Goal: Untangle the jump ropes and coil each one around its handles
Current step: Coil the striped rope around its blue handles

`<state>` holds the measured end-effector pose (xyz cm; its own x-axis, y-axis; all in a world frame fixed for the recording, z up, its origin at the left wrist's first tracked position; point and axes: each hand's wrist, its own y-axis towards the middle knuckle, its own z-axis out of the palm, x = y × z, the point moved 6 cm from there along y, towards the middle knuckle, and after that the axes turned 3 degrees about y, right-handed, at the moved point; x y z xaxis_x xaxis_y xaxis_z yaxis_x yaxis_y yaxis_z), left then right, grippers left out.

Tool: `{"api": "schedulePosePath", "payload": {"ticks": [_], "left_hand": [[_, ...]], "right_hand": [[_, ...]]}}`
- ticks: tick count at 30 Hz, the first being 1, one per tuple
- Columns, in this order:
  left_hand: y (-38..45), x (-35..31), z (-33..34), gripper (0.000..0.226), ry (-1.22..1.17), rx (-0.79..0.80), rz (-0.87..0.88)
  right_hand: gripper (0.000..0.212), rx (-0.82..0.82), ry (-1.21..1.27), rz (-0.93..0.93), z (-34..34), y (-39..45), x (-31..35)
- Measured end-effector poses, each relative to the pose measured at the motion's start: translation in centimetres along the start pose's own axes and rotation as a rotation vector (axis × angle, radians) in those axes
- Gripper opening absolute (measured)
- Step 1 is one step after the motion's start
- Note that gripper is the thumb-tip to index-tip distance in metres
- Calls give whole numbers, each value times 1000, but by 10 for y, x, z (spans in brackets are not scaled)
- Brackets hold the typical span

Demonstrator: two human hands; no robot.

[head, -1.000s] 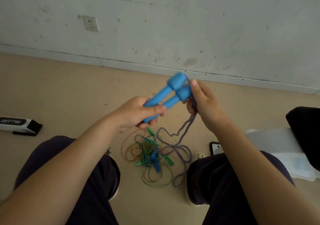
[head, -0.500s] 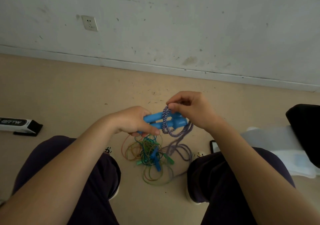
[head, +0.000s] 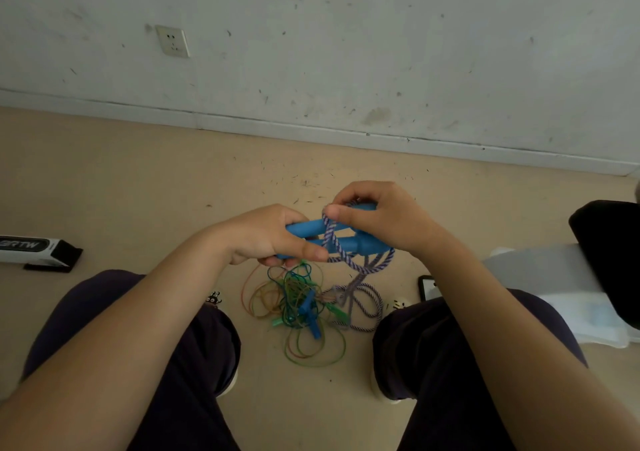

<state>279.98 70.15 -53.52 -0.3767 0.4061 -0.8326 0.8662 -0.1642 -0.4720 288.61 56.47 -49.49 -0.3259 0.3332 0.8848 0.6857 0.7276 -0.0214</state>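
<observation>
The person sits with knees (head: pixel 145 346) spread, and between them on the floor (head: pixel 138 180) lies a tangle (head: pixel 298 308) of thin cords, orange, green and blue, with small blue and green handles caught in it. Touching its right side is the slack of a purple-and-white braided rope (head: pixel 360 298), which rises to the hands above.

The left hand (head: pixel 266 239) grips two blue handles (head: pixel 349 242) held side by side, its fingers curled round their left ends. The right hand (head: pixel 381 218) pinches the rope between thumb and forefinger at the top of a turn laid across both handles; one loop hangs under them.

The rope looks soft, light and limp, with a braid that should grip rather than slide, so turns are likely to stay if kept snug. The handles look stiff, smooth plastic and light; holding them at one end leaves the middle free for winding. The thin cords below seem springy and likely to snag on one another.

The floor is tan and scattered with small dark specks. A black-and-white box (head: pixel 38 251) lies at the left, a phone (head: pixel 427 286) and white sheet (head: pixel 554 284) at the right. Beyond stands a scuffed white wall (head: pixel 346 52) with a socket (head: pixel 172 41).
</observation>
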Motion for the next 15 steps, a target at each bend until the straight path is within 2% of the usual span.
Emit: {"api": "schedulePosePath", "payload": {"ticks": [6,9,15], "left_hand": [[0,-3,0,52,-31,-34,15],[-1,-5,1,49,38,-71,-2],[-1,-5,8,53,77,0,-22]], "right_hand": [[36,28,-69,10,1,-1,-4],[43,-15,-153,20,4,1,-9],[40,52,-132,72,11,2,-12]]}}
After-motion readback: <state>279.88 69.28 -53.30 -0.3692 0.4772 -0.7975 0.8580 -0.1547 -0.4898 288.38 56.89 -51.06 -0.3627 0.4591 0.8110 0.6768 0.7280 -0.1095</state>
